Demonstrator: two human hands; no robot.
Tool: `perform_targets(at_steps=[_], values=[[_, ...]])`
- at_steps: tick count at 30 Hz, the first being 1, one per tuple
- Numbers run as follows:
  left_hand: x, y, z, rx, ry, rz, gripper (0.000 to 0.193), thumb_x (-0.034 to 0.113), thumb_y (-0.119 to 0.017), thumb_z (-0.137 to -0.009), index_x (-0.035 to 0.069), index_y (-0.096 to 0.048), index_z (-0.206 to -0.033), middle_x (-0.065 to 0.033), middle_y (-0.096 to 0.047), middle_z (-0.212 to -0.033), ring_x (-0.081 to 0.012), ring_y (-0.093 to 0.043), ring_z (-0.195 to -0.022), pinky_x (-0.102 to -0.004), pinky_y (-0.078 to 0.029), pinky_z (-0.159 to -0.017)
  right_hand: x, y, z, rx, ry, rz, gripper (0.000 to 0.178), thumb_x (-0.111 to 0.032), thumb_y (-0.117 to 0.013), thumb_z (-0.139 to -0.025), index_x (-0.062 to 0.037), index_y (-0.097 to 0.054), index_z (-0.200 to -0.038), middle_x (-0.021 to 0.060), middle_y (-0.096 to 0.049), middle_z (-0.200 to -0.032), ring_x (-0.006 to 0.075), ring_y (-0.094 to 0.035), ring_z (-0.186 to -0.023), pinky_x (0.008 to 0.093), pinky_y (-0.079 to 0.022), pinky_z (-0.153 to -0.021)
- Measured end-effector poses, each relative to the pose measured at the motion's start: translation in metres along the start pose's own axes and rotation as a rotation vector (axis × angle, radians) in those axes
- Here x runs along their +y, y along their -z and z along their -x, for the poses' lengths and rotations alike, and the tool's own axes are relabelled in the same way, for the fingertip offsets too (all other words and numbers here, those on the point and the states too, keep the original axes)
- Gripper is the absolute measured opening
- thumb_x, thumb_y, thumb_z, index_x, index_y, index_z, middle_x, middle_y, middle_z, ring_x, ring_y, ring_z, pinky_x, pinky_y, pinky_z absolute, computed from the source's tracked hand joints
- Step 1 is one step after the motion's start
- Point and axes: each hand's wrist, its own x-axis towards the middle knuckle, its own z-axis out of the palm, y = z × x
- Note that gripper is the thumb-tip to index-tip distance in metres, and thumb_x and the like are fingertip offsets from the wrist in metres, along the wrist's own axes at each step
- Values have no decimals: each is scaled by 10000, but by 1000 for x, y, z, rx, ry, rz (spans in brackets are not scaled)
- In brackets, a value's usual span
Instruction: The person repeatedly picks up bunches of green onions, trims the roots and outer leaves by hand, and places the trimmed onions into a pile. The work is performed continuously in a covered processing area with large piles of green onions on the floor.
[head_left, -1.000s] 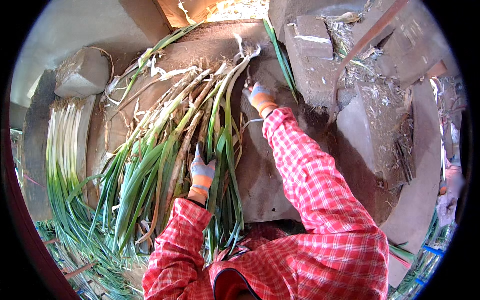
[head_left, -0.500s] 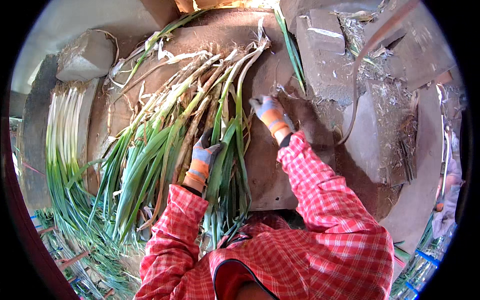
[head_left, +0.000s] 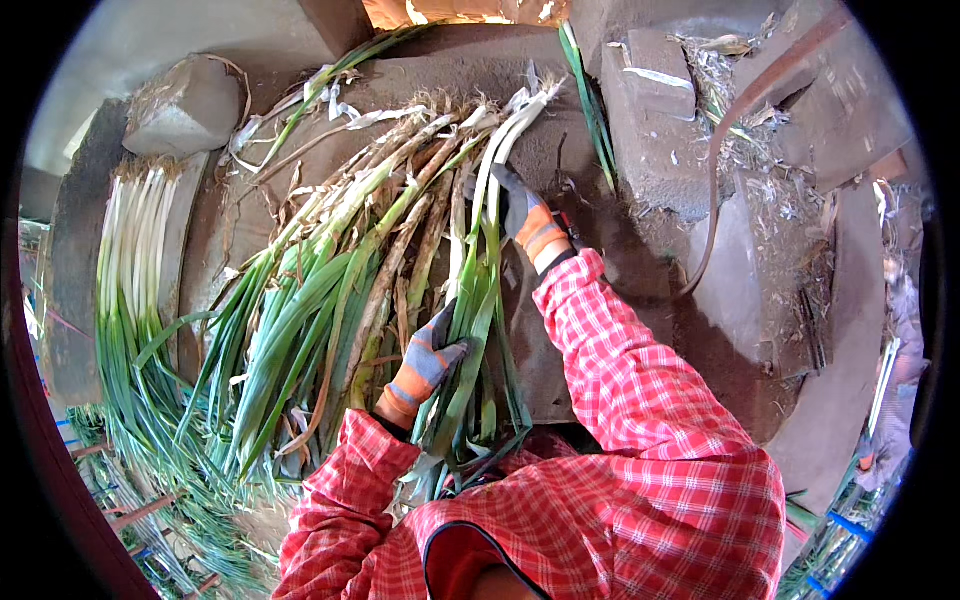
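From my remote post, I see the gloved left hand (head_left: 428, 358) curled around the green leaves of a few green onions (head_left: 478, 290) on the brown work slab (head_left: 600, 260), while the right hand (head_left: 520, 205) (dark glove, orange cuff) closes on their pale stalks. A trimmed bunch (head_left: 130, 250) lies well apart, leftward.

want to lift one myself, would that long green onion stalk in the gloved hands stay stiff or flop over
The green onion stalk probably stays fairly stiff at the white root end, which lies straight. The long leaves look likely to droop: some in the pile bend and fold. The right hand and left hand hold it at two spots, which suits something long and limp.
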Motion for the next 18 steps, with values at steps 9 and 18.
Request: perform_targets(at_steps=[9,18], values=[[105,33,-54,108,-367,-54,677,184,-777,-782,-11,-438,-1335,-115,-592,-1216,-186,-548,-1127,-322,-448,-964,2,-141,73,-111,187,159,295,-90,-670,-845,9,-594,-1112,144,-671,-995,246,-678,-842,348,-565,-781],[149,4,-13,-326,106,551,520,517,-514,-922,14,-566,-1042,-29,-505,-634,-171,-508,-548,-334,-453,-560,-124,-212,13,-516,351,-254,607,-516,-558,-886,28,-507,-1151,208,-614,-1079,334,-598,-975,457,-501,-910]])
